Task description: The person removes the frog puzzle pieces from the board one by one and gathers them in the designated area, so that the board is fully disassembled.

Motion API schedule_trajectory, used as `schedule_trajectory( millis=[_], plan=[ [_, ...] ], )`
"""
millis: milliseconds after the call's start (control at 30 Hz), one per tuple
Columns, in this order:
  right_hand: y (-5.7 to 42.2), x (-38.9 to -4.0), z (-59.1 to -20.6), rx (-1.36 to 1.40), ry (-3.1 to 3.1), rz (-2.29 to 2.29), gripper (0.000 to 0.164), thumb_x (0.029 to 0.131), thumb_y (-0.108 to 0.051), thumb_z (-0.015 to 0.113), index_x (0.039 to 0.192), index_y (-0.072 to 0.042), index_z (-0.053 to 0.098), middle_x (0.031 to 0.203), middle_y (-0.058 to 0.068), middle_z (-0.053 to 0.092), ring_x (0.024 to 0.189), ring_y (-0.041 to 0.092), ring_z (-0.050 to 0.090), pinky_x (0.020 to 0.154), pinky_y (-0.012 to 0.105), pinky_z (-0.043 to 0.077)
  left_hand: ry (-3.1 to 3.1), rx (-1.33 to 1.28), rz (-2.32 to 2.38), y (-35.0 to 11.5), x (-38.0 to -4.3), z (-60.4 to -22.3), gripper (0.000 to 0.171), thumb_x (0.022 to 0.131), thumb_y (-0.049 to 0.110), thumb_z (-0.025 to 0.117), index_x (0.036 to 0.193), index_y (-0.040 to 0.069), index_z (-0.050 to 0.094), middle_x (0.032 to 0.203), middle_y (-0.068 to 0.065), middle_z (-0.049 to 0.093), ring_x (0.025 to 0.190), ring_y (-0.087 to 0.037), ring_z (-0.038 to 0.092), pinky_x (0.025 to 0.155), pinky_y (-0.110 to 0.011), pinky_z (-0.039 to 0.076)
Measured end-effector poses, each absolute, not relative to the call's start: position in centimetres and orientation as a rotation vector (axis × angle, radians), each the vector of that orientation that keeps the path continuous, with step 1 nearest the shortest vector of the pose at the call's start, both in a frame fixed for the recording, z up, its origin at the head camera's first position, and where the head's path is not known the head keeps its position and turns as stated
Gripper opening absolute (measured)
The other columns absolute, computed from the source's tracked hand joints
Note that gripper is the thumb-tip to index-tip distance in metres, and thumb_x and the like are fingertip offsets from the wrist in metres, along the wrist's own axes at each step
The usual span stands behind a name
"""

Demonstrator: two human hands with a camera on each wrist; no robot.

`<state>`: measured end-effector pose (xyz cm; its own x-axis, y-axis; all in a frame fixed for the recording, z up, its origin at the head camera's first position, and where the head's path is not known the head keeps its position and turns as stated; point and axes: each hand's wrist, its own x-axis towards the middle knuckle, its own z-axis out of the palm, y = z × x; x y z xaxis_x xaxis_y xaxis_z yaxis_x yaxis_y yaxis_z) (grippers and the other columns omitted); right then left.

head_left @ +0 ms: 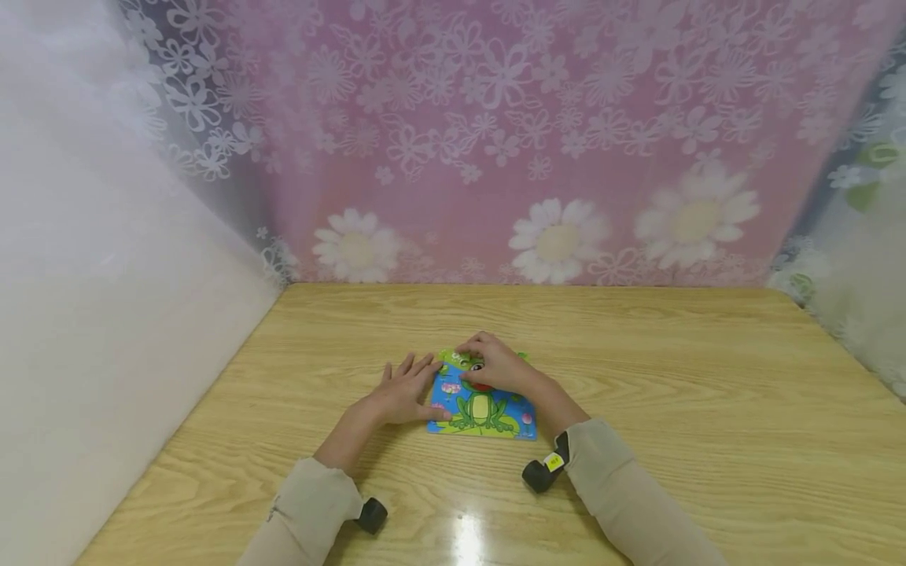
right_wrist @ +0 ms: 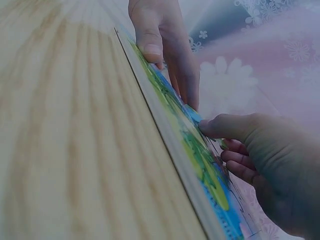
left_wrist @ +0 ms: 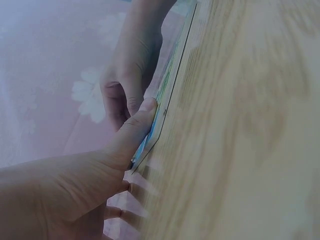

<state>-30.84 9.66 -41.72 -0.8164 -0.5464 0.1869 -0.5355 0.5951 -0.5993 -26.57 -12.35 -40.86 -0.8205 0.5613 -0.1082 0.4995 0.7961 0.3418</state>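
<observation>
A frog jigsaw puzzle (head_left: 482,409) in a thin flat board lies on the table, showing a green frog on blue with pink flowers. My left hand (head_left: 409,393) rests at its left side, fingers spread and fairly straight, the thumb pressing on the board's left edge. Over the upper part of the picture, my right hand (head_left: 499,365) pinches a puzzle piece (right_wrist: 191,112) between thumb and fingers. That piece looks slightly tilted up from the board in the right wrist view. The right hand covers part of the frog's head and the puzzle's upper right.
The wooden table (head_left: 672,409) spreads out around the puzzle. A pink flowered curtain (head_left: 453,157) hangs along its back edge, and a pale sheet (head_left: 127,275) bounds the left side. Black wrist cameras (head_left: 541,475) sit at both cuffs, close above the table.
</observation>
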Motion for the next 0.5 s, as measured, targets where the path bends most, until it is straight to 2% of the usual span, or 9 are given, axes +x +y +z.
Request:
schedule_trajectory(
  millis=[500],
  plan=[
    [9.46, -30.84, -41.34, -0.923, 2.808, -1.033, 0.041, 0.083, -0.019, 0.07, 0.12, -0.005, 0.06, 0.112, 0.008, 0.052, 0.101, 0.024, 0.052, 0.081, 0.037, 0.047, 2.774, 0.816, 0.449, -12.43, -26.59, -40.73, 0.095, 0.078, 0.064, 0.055, 0.148, 0.011, 0.018, 0.152, -0.01, 0.009, 0.136, -0.037, -0.001, 0.1, -0.063, -0.001]
  ],
)
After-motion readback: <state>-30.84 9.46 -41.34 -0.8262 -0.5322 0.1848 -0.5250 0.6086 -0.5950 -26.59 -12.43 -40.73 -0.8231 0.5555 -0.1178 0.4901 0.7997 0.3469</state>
